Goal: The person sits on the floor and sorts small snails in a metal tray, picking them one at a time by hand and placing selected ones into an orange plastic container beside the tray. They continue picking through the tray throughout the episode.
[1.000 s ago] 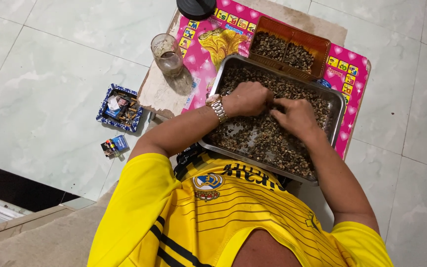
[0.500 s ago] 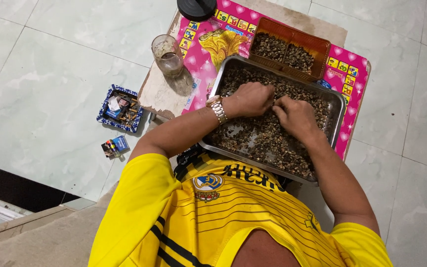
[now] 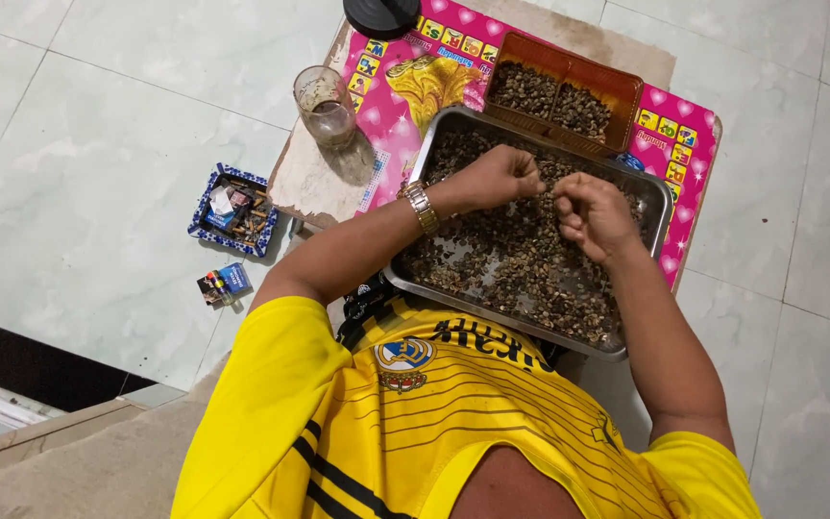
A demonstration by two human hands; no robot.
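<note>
— Hands over the tray?
— Yes. I see the left hand (image 3: 500, 176) and right hand (image 3: 590, 211) close together, fingers curled, pinching dark beans (image 3: 521, 264) above the steel tray (image 3: 660, 197); whether either grips one, I cannot tell.
— Step?
— Sorting, I judge; next needs a careful pick.

both hands (image 3: 549, 197) curled, fingertips close

Glass (image 3: 325, 106) on pink mat (image 3: 398, 106); ashtray (image 3: 233, 210), small packet (image 3: 223, 284) on tiled floor (image 3: 98, 125).
</note>
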